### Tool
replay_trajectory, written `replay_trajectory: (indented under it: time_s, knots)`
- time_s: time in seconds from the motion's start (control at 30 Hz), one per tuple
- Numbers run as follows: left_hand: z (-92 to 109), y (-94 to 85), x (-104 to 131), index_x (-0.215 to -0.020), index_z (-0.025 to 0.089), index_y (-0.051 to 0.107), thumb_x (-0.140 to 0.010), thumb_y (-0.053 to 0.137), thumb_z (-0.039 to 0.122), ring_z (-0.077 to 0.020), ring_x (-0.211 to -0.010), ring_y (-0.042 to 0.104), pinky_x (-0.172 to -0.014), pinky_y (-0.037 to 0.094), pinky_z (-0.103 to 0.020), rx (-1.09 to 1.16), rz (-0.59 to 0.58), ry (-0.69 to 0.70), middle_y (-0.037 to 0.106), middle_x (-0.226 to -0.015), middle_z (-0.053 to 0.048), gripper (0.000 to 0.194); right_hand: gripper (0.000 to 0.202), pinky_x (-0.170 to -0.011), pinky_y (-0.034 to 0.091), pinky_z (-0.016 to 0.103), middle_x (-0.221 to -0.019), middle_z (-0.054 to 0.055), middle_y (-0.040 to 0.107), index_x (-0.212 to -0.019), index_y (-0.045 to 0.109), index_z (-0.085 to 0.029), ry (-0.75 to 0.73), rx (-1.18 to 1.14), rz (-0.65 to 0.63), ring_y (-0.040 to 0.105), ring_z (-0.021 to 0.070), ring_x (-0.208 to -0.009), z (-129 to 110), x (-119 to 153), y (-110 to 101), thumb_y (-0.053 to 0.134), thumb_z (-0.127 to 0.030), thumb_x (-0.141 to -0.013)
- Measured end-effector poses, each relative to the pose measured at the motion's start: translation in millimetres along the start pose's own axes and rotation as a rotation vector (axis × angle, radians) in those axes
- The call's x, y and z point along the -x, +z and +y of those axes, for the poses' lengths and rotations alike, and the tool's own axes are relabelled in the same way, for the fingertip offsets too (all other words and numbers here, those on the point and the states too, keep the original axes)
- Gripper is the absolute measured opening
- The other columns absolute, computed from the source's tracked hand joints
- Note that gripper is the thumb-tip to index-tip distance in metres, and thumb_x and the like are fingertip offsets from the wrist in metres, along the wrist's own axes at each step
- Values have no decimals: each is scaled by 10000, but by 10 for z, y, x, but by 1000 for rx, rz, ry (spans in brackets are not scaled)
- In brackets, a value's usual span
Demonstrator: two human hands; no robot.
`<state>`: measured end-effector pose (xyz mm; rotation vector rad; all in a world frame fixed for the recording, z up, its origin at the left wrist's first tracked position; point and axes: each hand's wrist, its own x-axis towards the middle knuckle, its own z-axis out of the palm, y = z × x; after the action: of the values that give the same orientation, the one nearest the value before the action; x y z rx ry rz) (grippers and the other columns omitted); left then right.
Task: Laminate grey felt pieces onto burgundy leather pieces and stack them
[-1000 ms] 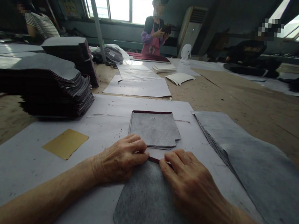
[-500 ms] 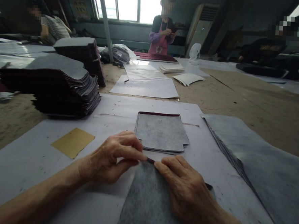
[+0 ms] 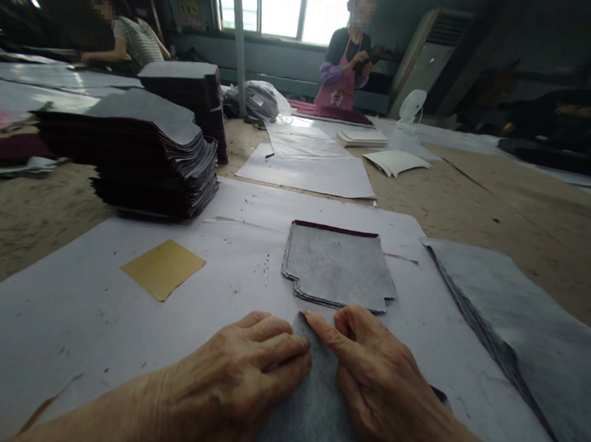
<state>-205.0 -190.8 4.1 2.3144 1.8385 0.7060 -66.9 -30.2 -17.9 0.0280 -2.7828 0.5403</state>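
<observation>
A grey sheet [image 3: 314, 409] lies on the white paper in front of me, partly covered by both hands. My left hand [image 3: 246, 371] rests at its left edge, thumb and fingers pressed together on the material. At its far tip, where a little dark red shows, my right hand [image 3: 381, 373] presses with an outstretched index finger; its other fingers are curled. Just beyond the fingertips sits a small stack of grey notched pieces [image 3: 340, 264] with a dark red strip along its far edge. Under my right wrist a dark object [image 3: 438, 393] pokes out, too hidden to name.
A yellow square [image 3: 164, 269] lies left on the white paper [image 3: 232, 270]. Tall dark stacks [image 3: 154, 159] stand behind it. Large grey sheets [image 3: 525, 315] lie at the right. A person in a pink apron [image 3: 338, 83] stands across the table; two others are farther off.
My left hand has come down and nearer to me, from the tip to the sheet's left edge. My right index finger now reaches the tip. The whole view has shifted slightly.
</observation>
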Motion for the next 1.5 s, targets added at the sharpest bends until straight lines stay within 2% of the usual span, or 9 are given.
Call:
replay_trajectory:
  time_s: [0.37,0.47,0.63,0.73,0.87,1.0,1.13,1.3,1.5]
  knots:
    - [-10,17,-15,-1000,76,535,-756,410,86,-220,-898,507,-833,452,-380,-4,-6,13,581,-944,-117,274,556,-623,492,358,-850,93,438,-1261,465,-138,-5,99,-38,466,185,-756,-62,-60,15,306,-9,-744]
    - [-17,20,-2,-1013,93,530,-743,451,101,-213,-942,491,-874,429,-369,27,-9,-8,570,-998,-102,281,605,-603,489,356,-832,74,450,-1272,460,-215,23,96,-61,471,180,-721,-67,-74,1,303,0,-729]
    - [-10,8,16,-1050,117,532,-737,450,64,-213,-960,480,-863,413,-379,31,-32,-22,559,-1066,-92,327,442,-663,486,264,-858,47,512,-1157,538,-206,77,-110,174,519,131,-754,-28,-37,-112,373,-26,-788]
    - [2,-3,11,-1106,127,518,-770,437,66,-210,-949,479,-854,405,-383,36,-38,-24,547,-1103,-89,352,235,-691,476,291,-866,58,556,-991,608,-166,92,-18,276,528,157,-803,-18,16,-159,457,-103,-822]
    - [13,-5,8,-1091,145,537,-824,406,83,-197,-947,480,-853,402,-377,46,-15,-37,541,-1097,-79,303,253,-679,472,337,-844,76,565,-1007,624,-160,112,94,227,507,189,-796,-31,59,-113,438,-113,-840]
    - [10,2,15,-1096,155,545,-841,395,86,-192,-941,483,-848,402,-375,40,0,-44,547,-1071,-76,304,402,-702,463,339,-893,86,564,-1120,590,-180,14,179,192,484,193,-827,-57,59,-42,378,-32,-812]
    - [-1,9,17,-1083,156,558,-854,392,97,-182,-938,484,-854,402,-367,57,24,-25,554,-1060,-76,289,401,-768,436,393,-974,99,571,-1130,578,-162,-44,199,82,465,217,-886,-93,53,-32,398,-27,-798]
    - [-17,22,25,-1068,170,575,-866,401,117,-177,-947,489,-868,402,-363,85,56,-23,565,-1044,-66,272,412,-816,415,368,-1004,69,582,-1120,572,-199,90,101,45,482,196,-924,-53,52,-79,397,-13,-796]
    - [-52,43,60,-1137,161,522,-853,444,141,-180,-949,505,-863,430,-365,74,136,-2,578,-1030,-80,295,112,-768,415,385,-871,103,583,-869,590,-126,271,103,104,502,218,-839,-94,-3,-139,506,-123,-795]
